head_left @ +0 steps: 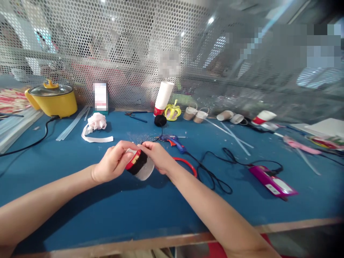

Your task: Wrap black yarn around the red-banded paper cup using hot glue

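Above the front half of the table, a paper cup is held tilted, its white base end toward me. Black yarn forms a wide band around its middle, and red printing shows near the left end. My left hand is closed around the cup's red end. At the cup's far right side, my right hand is closed with its fingertips together by the yarn; the cup partly hides them. A black yarn ball lies beyond, its strand leading toward my hands. Just behind my right hand is a blue glue gun.
A yellow electric pot, crumpled white ribbon, stacked paper cups and small baskets stand along the mesh panel. A purple power strip and black cables lie right. Clear glue sticks lie left.
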Available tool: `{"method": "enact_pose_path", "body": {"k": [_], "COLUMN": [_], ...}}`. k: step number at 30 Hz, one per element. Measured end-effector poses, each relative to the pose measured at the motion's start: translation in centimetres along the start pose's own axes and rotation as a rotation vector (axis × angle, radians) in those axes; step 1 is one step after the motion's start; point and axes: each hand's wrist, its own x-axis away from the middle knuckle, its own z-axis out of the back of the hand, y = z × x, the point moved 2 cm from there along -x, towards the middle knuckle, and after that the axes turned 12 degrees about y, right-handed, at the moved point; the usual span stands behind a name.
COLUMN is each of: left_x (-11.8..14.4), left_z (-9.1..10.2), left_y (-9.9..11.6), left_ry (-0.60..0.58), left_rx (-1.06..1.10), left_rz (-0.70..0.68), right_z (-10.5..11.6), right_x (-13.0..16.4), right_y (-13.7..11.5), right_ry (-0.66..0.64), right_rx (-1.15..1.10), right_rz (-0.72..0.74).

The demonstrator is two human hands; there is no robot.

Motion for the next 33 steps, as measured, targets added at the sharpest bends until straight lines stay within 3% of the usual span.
{"method": "enact_pose_path", "body": {"k": [5,8,12,15,17,20,24,27,30,33], "left_x": [-0.1,-0.3,-0.9,-0.9,-0.7,-0.2,0.3,0.4,0.5,0.6], "left_z": [0.0,-0.1,-0.3,-0.8,-1.1,-1.5,-1.9,-2.0,-2.0,-1.9], "left_y": [-0.9,-1.3,-1.7,-1.8,-1.9,-1.8,-1.5,-1.2,-1.2,-1.5], "left_ry": [-0.003,-0.025,-0.093,-0.225,-0.241,-0.216,-0.27,-0.355,-0.384,-0.338], "left_rx": [0.005,0.034,0.2,0.309,0.312,0.26,0.239,0.231,0.186,0.118], "left_rz": [0.133,0.278,0.577,0.753,0.771,0.763,0.719,0.691,0.7,0.747], "right_z": [1.0,1.7,2.2,2.3,2.1,2.0,1.5,0.4,-0.6,0.5], "right_x": [0.4,0.8,1.2,1.7,1.8,1.4,-0.3,-1.4,-2.2,-2.9], "right_y": [-0.9,-1.5,-1.9,-1.8,-1.7,-1.6,-1.5,-1.8,-2.6,-3.4], "right_ry": [-0.171,-0.271,-0.155,-0.076,-0.089,-0.17,-0.224,-0.227,-0.225,-0.08], "right_rx": [-0.205,-0.172,0.032,0.288,0.379,0.311,0.063,0.023,0.145,0.499], "right_rz": [-0.127,-0.087,0.126,0.284,0.345,0.34,0.114,0.03,0.068,0.139]}}
